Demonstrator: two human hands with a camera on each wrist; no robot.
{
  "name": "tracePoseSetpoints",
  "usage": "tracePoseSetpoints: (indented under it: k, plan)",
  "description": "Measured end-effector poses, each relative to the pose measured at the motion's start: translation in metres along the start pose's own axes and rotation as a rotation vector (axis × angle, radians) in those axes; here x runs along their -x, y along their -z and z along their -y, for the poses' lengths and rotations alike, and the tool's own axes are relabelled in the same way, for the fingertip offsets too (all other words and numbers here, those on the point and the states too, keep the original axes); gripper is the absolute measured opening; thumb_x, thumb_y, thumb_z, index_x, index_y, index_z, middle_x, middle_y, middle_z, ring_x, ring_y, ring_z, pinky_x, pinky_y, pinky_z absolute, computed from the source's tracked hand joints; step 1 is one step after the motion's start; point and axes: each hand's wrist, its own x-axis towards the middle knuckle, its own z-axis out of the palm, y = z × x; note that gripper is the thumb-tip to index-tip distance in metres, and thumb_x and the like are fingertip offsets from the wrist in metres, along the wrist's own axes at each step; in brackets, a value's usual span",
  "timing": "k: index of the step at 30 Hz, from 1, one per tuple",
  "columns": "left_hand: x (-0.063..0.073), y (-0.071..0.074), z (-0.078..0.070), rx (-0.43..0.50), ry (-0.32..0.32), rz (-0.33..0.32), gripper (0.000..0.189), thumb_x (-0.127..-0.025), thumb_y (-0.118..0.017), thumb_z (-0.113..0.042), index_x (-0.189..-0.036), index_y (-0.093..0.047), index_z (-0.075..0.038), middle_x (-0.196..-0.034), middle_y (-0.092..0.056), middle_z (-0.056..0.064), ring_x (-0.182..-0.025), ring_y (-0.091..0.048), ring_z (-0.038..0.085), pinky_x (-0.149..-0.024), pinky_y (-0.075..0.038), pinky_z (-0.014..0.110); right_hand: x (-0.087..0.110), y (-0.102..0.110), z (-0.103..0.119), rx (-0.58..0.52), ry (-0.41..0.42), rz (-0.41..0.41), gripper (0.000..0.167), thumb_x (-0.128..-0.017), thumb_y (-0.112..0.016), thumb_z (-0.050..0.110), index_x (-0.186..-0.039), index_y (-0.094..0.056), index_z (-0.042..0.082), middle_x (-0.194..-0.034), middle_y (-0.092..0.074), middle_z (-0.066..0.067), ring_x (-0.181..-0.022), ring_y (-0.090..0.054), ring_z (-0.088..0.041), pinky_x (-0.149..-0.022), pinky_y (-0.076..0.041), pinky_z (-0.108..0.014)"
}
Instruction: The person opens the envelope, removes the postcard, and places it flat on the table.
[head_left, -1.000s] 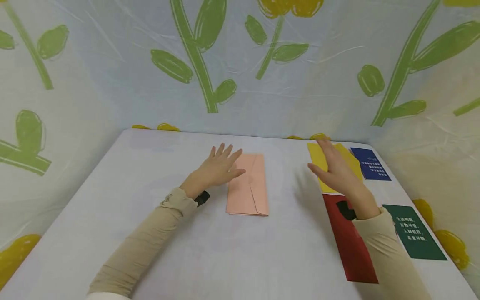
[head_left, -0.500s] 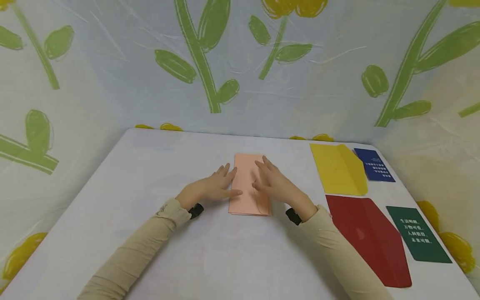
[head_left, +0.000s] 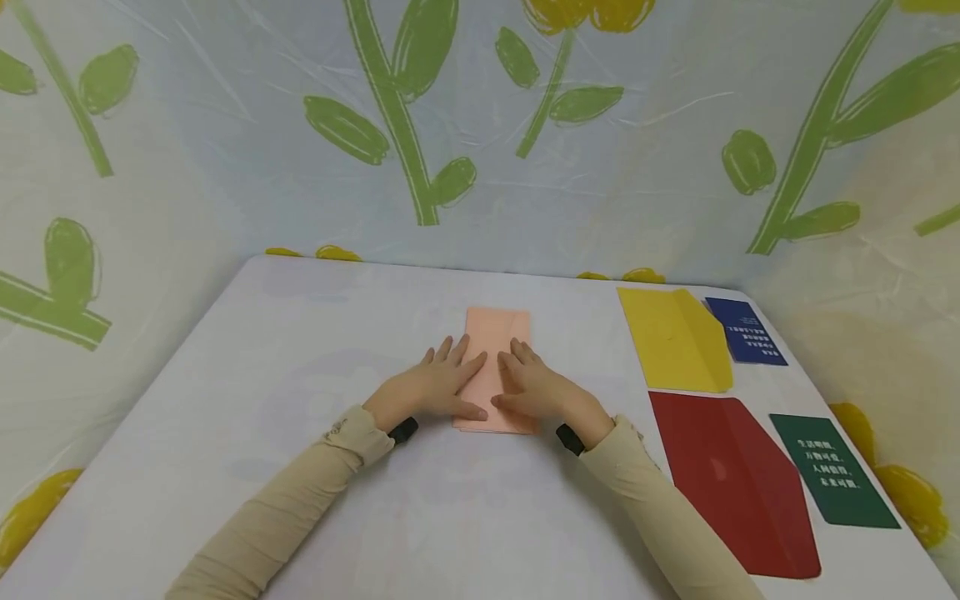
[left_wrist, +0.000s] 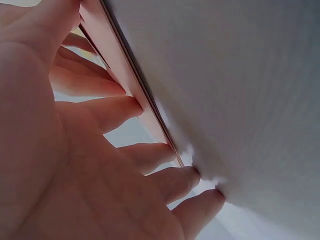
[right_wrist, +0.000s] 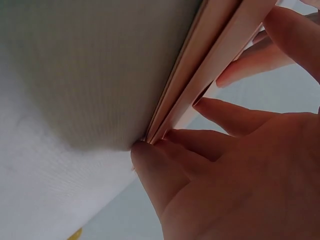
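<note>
A pink envelope (head_left: pixel 489 327) lies flat on the white table, its long sides running away from me. My left hand (head_left: pixel 429 388) lies over its left side with fingers spread and nearly straight. In the left wrist view, some fingertips touch the envelope (left_wrist: pixel 116 56), while the outer ones meet the table. From the other side, my right hand (head_left: pixel 551 393) rests on the right part of the envelope with extended fingers. The right wrist view has its fingertips against the envelope's surface (right_wrist: pixel 212 67) and one finger at its edge. The lower middle of the envelope is partly covered by both hands.
On the right lie a yellow envelope (head_left: pixel 671 342) and a red envelope (head_left: pixel 735 479), both with flaps opened out. Beside them are a dark blue card (head_left: pixel 746 332) and a green card (head_left: pixel 834 471) with white writing. A flower-patterned cloth (head_left: pixel 637 192) hangs behind the table.
My right hand has come left from above the yellow and red envelopes and down onto the pink envelope. The left hand has shifted slightly nearer to me and settled on its left side.
</note>
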Motion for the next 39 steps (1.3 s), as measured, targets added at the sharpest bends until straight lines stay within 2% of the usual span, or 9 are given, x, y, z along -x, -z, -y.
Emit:
tracePoseSetpoints:
  k: [8, 16, 25, 39]
  plan:
    - [0.0003, -0.0006, -0.0018, -0.032, 0.03, 0.001, 0.098, -0.089, -0.059, -0.066, -0.161, -0.014, -0.017, -0.164, 0.007, 0.019, -0.149, 0.007, 0.04, -0.118, -0.009, 0.057, 0.0009, -0.0012, -0.0012, 0.029, 0.013, 0.005, 0.072, -0.101, -0.057, 0.028, -0.155, -0.022, -0.005, -0.162, -0.001, -0.027, -0.15, 0.001, -0.041, -0.117, -0.015, -0.055]
    - [-0.0007, -0.0004, -0.001, -0.048, 0.023, -0.008, 0.097, -0.089, -0.059, -0.066, -0.161, -0.015, -0.016, -0.164, 0.005, 0.02, -0.149, 0.005, 0.041, -0.117, -0.011, 0.058, 0.0014, 0.0006, -0.0028, 0.02, 0.022, 0.015, 0.069, -0.101, -0.054, 0.023, -0.155, -0.021, -0.004, -0.163, -0.001, -0.026, -0.15, 0.002, -0.039, -0.118, -0.012, -0.054]
    - [0.0005, -0.0005, -0.002, -0.048, 0.024, -0.014, 0.097, -0.088, -0.06, -0.065, -0.16, -0.016, -0.016, -0.164, 0.004, 0.02, -0.149, 0.004, 0.041, -0.117, -0.012, 0.058, 0.0011, -0.001, -0.0023, 0.001, 0.009, 0.012, 0.076, -0.097, -0.058, 0.021, -0.156, -0.018, -0.004, -0.163, 0.0, -0.025, -0.151, 0.003, -0.037, -0.119, -0.013, -0.053]
    - [0.0001, -0.0004, -0.0036, -0.06, 0.042, -0.023, 0.099, -0.087, -0.061, -0.066, -0.16, -0.017, -0.017, -0.164, 0.003, 0.02, -0.15, 0.003, 0.04, -0.118, -0.013, 0.057, -0.001, -0.0022, -0.004, -0.022, 0.014, 0.0, 0.082, -0.097, -0.061, 0.019, -0.158, -0.009, -0.001, -0.162, 0.006, -0.026, -0.15, 0.007, -0.039, -0.118, -0.013, -0.054]
